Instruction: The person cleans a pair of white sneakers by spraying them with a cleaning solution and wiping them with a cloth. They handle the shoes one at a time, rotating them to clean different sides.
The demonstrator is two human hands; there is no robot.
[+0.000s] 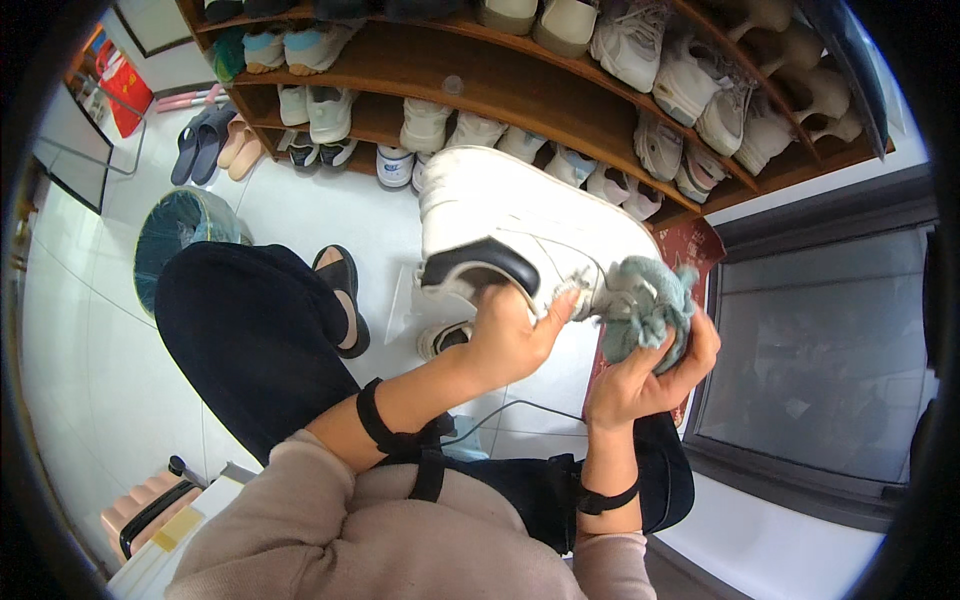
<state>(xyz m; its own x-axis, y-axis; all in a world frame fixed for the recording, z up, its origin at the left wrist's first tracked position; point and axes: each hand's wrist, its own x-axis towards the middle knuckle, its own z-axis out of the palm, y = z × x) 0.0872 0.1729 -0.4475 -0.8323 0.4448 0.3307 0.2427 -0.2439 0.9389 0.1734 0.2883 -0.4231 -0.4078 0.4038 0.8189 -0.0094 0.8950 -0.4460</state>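
Note:
A white lace-up sneaker [510,202] with a black heel patch is held up in front of me, tilted on its side. My left hand [514,330] grips it at the opening, fingers inside the collar and thumb by the laces. Bunched in my right hand [652,375] is a grey-green cloth [649,311], pressed against the toe end, part of which it hides. Below the held shoe, another light sneaker [446,337] with a dark inside stands on the floor, partly hidden by my left forearm.
A wooden shoe rack [450,64] filled with several pairs stands ahead. To the left are a lined waste bin [187,217], slippers [199,142] and a red bag [120,90]. A pink suitcase [146,510] is lower left; a red mat [686,247] and a dark-framed glass panel [817,360] are right.

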